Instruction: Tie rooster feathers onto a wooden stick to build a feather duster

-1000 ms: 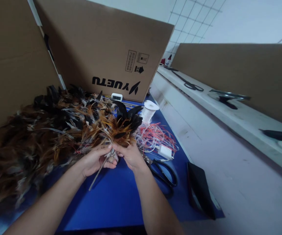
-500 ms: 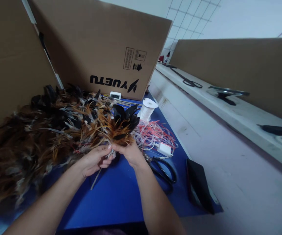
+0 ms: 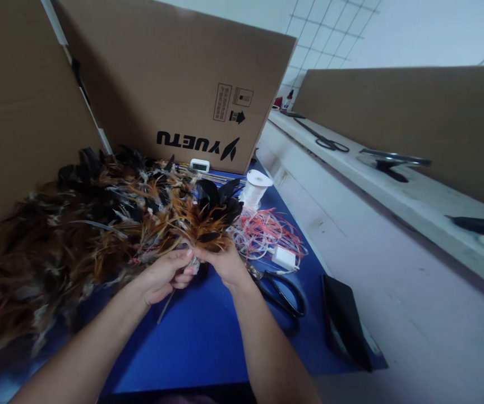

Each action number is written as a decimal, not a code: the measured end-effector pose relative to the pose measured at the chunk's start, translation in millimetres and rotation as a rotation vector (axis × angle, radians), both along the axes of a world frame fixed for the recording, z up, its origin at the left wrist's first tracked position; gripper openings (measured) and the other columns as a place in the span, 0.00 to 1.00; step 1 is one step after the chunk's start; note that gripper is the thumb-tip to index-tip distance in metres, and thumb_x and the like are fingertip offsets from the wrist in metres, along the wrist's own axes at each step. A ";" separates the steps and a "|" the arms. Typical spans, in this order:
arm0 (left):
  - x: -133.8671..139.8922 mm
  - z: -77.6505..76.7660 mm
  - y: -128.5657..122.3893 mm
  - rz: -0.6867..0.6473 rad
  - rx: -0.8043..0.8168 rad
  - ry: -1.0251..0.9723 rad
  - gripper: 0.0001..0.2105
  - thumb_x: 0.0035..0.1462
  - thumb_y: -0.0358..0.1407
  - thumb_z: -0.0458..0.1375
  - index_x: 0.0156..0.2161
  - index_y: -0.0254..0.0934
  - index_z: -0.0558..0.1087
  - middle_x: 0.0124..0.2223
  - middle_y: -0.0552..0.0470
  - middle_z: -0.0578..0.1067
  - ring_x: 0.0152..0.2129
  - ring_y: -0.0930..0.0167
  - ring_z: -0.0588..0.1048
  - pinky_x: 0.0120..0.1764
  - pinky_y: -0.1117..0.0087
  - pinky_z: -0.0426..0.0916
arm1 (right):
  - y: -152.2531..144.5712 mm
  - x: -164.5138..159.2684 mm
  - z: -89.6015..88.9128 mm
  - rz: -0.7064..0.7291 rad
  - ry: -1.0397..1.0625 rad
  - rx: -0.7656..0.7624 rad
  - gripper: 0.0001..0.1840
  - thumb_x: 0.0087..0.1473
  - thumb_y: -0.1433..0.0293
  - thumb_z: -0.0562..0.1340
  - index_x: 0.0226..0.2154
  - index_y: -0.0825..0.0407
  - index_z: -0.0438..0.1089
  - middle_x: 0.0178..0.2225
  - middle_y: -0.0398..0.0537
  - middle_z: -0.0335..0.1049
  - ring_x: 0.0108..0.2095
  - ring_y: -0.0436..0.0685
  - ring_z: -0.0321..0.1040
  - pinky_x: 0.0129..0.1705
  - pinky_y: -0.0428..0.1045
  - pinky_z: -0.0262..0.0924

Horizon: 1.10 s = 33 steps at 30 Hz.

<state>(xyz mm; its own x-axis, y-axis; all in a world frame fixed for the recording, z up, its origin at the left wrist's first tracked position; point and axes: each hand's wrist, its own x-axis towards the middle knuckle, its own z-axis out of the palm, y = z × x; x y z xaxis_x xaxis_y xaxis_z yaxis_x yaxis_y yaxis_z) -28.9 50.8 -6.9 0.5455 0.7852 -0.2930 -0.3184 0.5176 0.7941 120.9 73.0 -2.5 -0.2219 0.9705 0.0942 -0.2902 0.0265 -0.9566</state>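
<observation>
A bunch of brown and black feathers (image 3: 214,216) stands upright between my two hands, its pale bound base at my fingertips. My left hand (image 3: 170,276) pinches that base from the left, with a thin stick (image 3: 165,308) poking out below it. From the right, my right hand (image 3: 220,262) closes on the same base, thumb meeting the left thumb; most of its fingers are hidden behind the feathers. A large heap of loose feathers (image 3: 77,224) spreads to the left. Black-handled scissors (image 3: 284,294) lie just right of my right wrist.
Beyond the bunch are a white ribbon spool (image 3: 255,188), tangled red and white strings (image 3: 267,230), a white charger (image 3: 284,257) and a small digital display (image 3: 199,165). A dark phone-like case (image 3: 345,320) lies at the right edge. A cardboard box (image 3: 174,78) walls the back; a ledge (image 3: 363,168) holds tools.
Both hands keep hold of the feather bunch with barely any movement. The whole view has shifted very slightly.
</observation>
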 end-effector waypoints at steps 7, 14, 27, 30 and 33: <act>-6.7 16.6 -3.9 0.107 0.085 -0.030 0.17 0.56 0.43 0.56 0.25 0.35 0.57 0.20 0.61 0.53 0.14 0.83 0.47 0.17 0.79 0.41 | 0.1 -0.3 -0.1 -0.055 0.065 -0.017 0.15 0.41 0.62 0.69 0.32 0.52 0.72 0.28 0.43 0.71 0.27 0.50 0.64 0.27 0.45 0.58; -38.6 56.6 -9.6 0.322 0.128 -0.150 0.18 0.54 0.41 0.58 0.23 0.34 0.57 0.19 0.60 0.54 0.13 0.83 0.49 0.16 0.81 0.46 | 1.8 -7.0 -6.2 -0.019 0.048 -0.123 0.18 0.45 0.58 0.66 0.36 0.54 0.72 0.30 0.47 0.72 0.27 0.50 0.65 0.24 0.44 0.55; -58.3 36.3 -34.6 0.423 0.064 -0.057 0.16 0.54 0.43 0.58 0.26 0.34 0.59 0.20 0.61 0.56 0.13 0.84 0.50 0.15 0.82 0.45 | -31.7 -59.6 38.2 -0.044 -0.212 0.118 0.10 0.46 0.64 0.66 0.30 0.53 0.72 0.28 0.43 0.71 0.27 0.50 0.66 0.31 0.46 0.62; -56.3 28.7 -38.4 0.400 0.063 -0.043 0.14 0.56 0.43 0.56 0.29 0.33 0.62 0.21 0.61 0.57 0.13 0.84 0.50 0.16 0.82 0.45 | -30.1 -66.0 37.2 -0.068 -0.232 0.149 0.08 0.44 0.66 0.67 0.27 0.53 0.71 0.25 0.43 0.70 0.26 0.50 0.65 0.31 0.46 0.61; -56.9 25.5 -41.6 0.380 0.067 -0.029 0.13 0.57 0.43 0.55 0.31 0.33 0.64 0.21 0.60 0.58 0.13 0.84 0.51 0.16 0.81 0.44 | -27.9 -67.6 31.4 -0.078 -0.248 0.153 0.08 0.42 0.68 0.67 0.26 0.54 0.70 0.23 0.41 0.69 0.25 0.50 0.63 0.29 0.45 0.60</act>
<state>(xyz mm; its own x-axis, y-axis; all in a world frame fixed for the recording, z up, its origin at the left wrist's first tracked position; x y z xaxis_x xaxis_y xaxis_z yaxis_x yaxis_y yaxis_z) -85.8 9.2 18.5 0.2191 0.9498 -0.2234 -0.5004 0.3059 0.8100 53.3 45.1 28.9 -0.1817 0.9643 0.1925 -0.0394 0.1884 -0.9813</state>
